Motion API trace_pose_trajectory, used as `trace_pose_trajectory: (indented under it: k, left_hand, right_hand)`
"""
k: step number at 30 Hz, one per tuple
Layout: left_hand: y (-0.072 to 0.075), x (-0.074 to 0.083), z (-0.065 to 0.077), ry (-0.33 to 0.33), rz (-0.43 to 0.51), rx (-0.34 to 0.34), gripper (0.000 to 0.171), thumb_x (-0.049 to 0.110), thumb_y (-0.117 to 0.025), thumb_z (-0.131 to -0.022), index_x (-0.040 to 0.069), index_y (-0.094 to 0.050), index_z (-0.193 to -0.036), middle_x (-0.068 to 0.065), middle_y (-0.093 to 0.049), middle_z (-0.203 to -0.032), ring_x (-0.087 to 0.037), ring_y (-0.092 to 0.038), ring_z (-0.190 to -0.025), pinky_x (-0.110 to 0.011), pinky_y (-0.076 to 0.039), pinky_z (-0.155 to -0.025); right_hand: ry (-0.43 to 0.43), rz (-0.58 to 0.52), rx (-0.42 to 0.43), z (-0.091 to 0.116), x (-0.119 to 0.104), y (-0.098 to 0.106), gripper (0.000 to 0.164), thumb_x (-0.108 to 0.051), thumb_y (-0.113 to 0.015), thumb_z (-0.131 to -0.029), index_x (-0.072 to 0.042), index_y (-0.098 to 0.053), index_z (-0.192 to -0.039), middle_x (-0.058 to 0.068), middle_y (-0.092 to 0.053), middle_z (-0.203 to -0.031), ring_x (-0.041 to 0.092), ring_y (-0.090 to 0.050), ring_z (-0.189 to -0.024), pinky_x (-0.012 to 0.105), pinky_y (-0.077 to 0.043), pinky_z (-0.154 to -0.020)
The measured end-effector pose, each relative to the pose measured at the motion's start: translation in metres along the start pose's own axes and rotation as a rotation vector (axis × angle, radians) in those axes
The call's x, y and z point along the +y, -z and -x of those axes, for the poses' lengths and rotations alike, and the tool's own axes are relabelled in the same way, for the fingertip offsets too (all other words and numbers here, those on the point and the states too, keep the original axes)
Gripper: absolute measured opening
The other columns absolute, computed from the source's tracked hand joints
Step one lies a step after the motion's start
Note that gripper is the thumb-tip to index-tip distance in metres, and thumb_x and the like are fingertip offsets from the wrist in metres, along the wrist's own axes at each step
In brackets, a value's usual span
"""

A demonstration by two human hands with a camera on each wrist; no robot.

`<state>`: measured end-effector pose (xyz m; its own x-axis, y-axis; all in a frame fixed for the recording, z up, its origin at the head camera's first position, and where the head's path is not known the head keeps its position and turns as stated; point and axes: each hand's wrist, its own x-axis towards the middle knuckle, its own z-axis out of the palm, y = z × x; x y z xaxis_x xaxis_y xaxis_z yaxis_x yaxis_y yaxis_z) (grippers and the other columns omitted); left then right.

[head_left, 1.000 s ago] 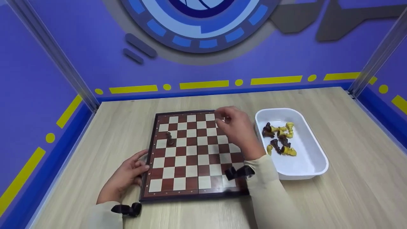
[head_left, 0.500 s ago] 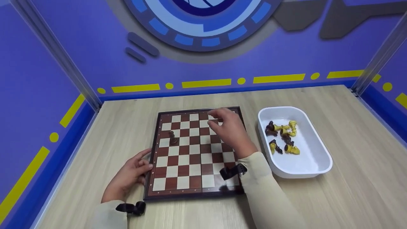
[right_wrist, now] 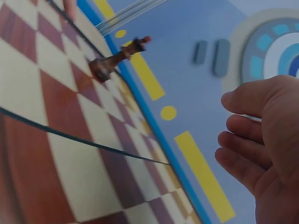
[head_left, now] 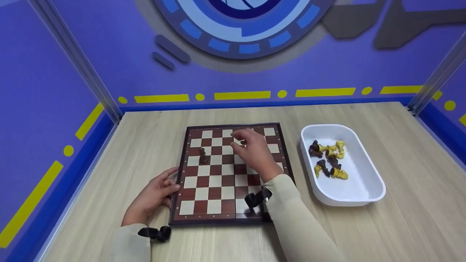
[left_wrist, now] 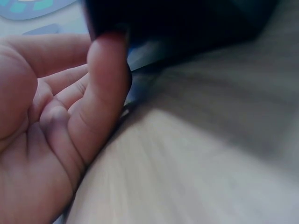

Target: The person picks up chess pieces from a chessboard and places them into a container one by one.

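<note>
A folding chessboard (head_left: 214, 180) lies on the table. One dark brown chess piece with a crown-like top (head_left: 203, 156) stands on its left half, seen also as a chess piece (right_wrist: 114, 60) in the right wrist view. My left hand (head_left: 154, 194) touches the board's left edge with thumb and index finger, the other fingers loosely bent; up close, the thumb (left_wrist: 107, 65) meets the dark edge. Over the board's far right half hovers my right hand (head_left: 251, 151), thumb and index finger apart. Nothing shows in its bent fingers (right_wrist: 243, 140).
A white tray (head_left: 358, 191) stands right of the board. Several dark brown (head_left: 322, 167) and yellow chess pieces (head_left: 339, 174) lie in it. Blue-purple panels (head_left: 233, 78) wall the table at the back and sides. A black band (head_left: 258, 198) sits on the right wrist.
My right hand has moved left over the board, away from the tray. The left hand keeps its place at the board's edge. The whole scene shifts slightly right with the head.
</note>
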<state>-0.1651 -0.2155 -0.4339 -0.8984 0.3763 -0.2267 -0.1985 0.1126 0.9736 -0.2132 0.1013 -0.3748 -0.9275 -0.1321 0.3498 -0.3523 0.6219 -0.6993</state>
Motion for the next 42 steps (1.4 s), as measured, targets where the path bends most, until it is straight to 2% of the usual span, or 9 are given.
trace_pose_trajectory:
  k: [7, 18, 23, 28, 36, 42]
  left_hand:
    - [0.002, -0.001, 0.000, -0.007, -0.016, -0.006, 0.071, 0.007, -0.059, -0.096, 0.009, -0.020, -0.155, 0.001, -0.059, -0.085, -0.010, -0.060, -0.053, -0.028, -0.055, -0.047]
    - [0.004, -0.001, -0.001, -0.007, -0.019, -0.014, 0.071, 0.007, -0.058, -0.096, 0.010, -0.019, -0.155, 0.000, -0.060, -0.085, -0.011, -0.061, -0.052, -0.028, -0.056, -0.047]
    - [0.003, -0.001, -0.002, -0.006, -0.020, -0.007, 0.071, 0.009, -0.059, -0.095, 0.010, -0.021, -0.155, 0.001, -0.059, -0.085, -0.009, -0.059, -0.052, -0.027, -0.054, -0.046]
    - [0.001, -0.001, -0.002, 0.005, -0.007, -0.001, 0.070, 0.008, -0.060, -0.095, 0.013, -0.022, -0.155, 0.001, -0.059, -0.085, -0.010, -0.058, -0.051, -0.028, -0.055, -0.046]
    - [0.001, 0.000, -0.002, 0.007, -0.010, 0.002, 0.070, 0.008, -0.060, -0.095, 0.013, -0.022, -0.154, 0.000, -0.059, -0.085, -0.011, -0.058, -0.050, -0.028, -0.055, -0.047]
    - [0.001, 0.000, -0.002, 0.016, -0.022, 0.016, 0.069, 0.009, -0.060, -0.095, 0.013, -0.023, -0.154, 0.001, -0.059, -0.085, -0.010, -0.057, -0.050, -0.029, -0.055, -0.047]
  right_hand:
    - [-0.017, 0.000, -0.081, -0.003, -0.005, -0.020, 0.027, -0.023, -0.068, -0.091, -0.014, -0.067, -0.117, 0.004, -0.067, -0.110, 0.021, -0.065, -0.103, 0.033, -0.056, -0.088]
    - [-0.035, -0.001, -0.215, -0.004, -0.027, -0.045, 0.032, -0.024, -0.066, -0.092, -0.016, -0.063, -0.123, 0.003, -0.069, -0.114, 0.019, -0.066, -0.105, 0.033, -0.056, -0.091]
    - [-0.050, 0.007, -0.240, -0.007, -0.030, -0.056, 0.033, -0.023, -0.066, -0.092, -0.020, -0.061, -0.125, 0.002, -0.068, -0.120, 0.018, -0.065, -0.108, 0.033, -0.055, -0.092]
    - [-0.053, -0.002, -0.261, -0.008, -0.027, -0.065, 0.035, -0.022, -0.066, -0.092, -0.020, -0.059, -0.127, 0.001, -0.069, -0.119, 0.017, -0.065, -0.108, 0.032, -0.055, -0.092]
    - [-0.046, -0.039, -0.249, -0.010, -0.030, -0.074, 0.036, -0.022, -0.066, -0.093, -0.017, -0.060, -0.128, 0.000, -0.069, -0.116, 0.016, -0.066, -0.107, 0.031, -0.055, -0.092]
    - [-0.031, -0.048, -0.219, -0.012, -0.034, -0.079, 0.025, -0.018, -0.064, -0.094, -0.015, -0.064, -0.119, 0.000, -0.069, -0.108, 0.014, -0.065, -0.102, 0.031, -0.055, -0.087]
